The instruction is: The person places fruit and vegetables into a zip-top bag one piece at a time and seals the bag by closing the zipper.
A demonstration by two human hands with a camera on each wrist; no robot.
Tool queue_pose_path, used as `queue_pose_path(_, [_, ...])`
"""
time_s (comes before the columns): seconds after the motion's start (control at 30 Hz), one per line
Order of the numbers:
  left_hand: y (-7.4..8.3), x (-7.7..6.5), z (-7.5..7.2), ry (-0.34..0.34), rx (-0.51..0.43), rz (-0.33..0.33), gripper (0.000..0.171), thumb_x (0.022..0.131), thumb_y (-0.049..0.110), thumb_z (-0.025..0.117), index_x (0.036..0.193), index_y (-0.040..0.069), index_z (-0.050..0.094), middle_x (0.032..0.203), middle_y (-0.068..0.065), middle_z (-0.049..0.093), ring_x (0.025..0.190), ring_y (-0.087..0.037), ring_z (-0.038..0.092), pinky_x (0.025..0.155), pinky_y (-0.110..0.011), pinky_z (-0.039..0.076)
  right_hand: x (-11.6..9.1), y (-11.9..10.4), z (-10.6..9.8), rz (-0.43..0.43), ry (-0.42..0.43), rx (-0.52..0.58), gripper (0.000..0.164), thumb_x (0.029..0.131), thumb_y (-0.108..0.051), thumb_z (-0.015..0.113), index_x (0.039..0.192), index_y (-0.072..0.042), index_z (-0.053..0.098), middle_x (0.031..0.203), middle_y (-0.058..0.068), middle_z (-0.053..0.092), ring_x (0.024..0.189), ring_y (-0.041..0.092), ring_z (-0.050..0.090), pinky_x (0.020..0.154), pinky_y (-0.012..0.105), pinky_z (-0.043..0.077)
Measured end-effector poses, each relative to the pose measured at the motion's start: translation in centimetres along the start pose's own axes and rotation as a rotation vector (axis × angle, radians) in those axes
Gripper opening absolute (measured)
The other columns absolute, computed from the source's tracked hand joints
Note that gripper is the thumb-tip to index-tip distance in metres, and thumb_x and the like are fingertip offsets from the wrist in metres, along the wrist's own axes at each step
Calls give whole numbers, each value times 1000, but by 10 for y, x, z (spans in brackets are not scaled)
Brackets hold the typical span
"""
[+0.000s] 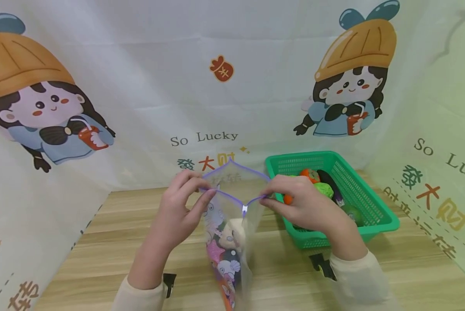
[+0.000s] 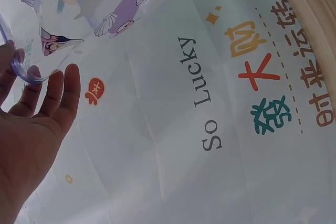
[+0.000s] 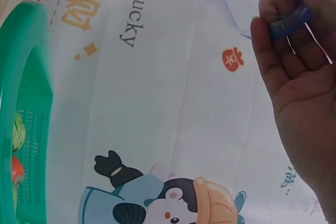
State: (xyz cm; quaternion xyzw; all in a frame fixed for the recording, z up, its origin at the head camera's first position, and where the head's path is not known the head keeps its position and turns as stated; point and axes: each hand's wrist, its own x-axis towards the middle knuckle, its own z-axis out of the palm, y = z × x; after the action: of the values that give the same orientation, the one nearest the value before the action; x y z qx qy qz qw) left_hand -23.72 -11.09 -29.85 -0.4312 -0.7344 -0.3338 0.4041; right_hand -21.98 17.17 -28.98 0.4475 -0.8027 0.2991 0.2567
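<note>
A clear zip bag with cartoon sea prints and a purple zip rim hangs between both hands, its mouth spread wide. The left hand pinches the rim on the left between thumb and fingers. On the right side of the rim, the right hand has a similar pinch. A white zip slider sits at the near corner of the mouth. Inside the bag shows a pale cream-coloured item, partly hidden by the prints. In the left wrist view, the left fingers curl about the clear rim; the right wrist view shows the purple rim in the right fingers.
A green plastic basket stands on the wooden table at the right, behind the right hand. It holds several vegetables, among them an eggplant and a green leafy one. A printed cloth hangs behind the table.
</note>
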Motion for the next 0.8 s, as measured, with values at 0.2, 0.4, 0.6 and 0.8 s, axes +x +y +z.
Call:
queue_pose_path(0.2, [-1, 0, 2, -23, -2, 12, 10, 84, 4, 71, 91, 8, 65, 97, -4, 57, 95, -18, 52, 79, -33, 47, -3, 2, -5, 67, -52, 19, 10, 87, -16, 72, 97, -17, 70, 92, -14, 65, 82, 3, 56, 70, 27, 52])
queue_pose_path(0.4, [-4, 0, 4, -12, -14, 41, 14, 80, -1, 73, 89, 7, 65, 97, -6, 57, 94, -19, 52, 79, -32, 47, -7, 2, -21, 111, -28, 9, 20, 86, -15, 73, 105, -20, 69, 105, -9, 65, 98, 7, 58, 80, 32, 52])
queue_pose_path(0.6, [-2, 0, 5, -31, -7, 29, 15, 80, -1, 73, 88, 8, 64, 97, -6, 56, 95, -20, 51, 80, -34, 47, -18, 18, -31, 306, -55, -110, 19, 87, -19, 73, 104, -16, 69, 101, -7, 66, 89, 9, 56, 76, 33, 52])
queue_pose_path(0.8, [-2, -1, 3, -44, -5, 29, 14, 81, 1, 73, 88, 9, 64, 97, -5, 56, 95, -20, 50, 79, -35, 46, -26, 38, -30, 575, -235, -207, 28, 86, -21, 72, 110, -7, 67, 100, 3, 64, 92, 21, 54, 80, 39, 51])
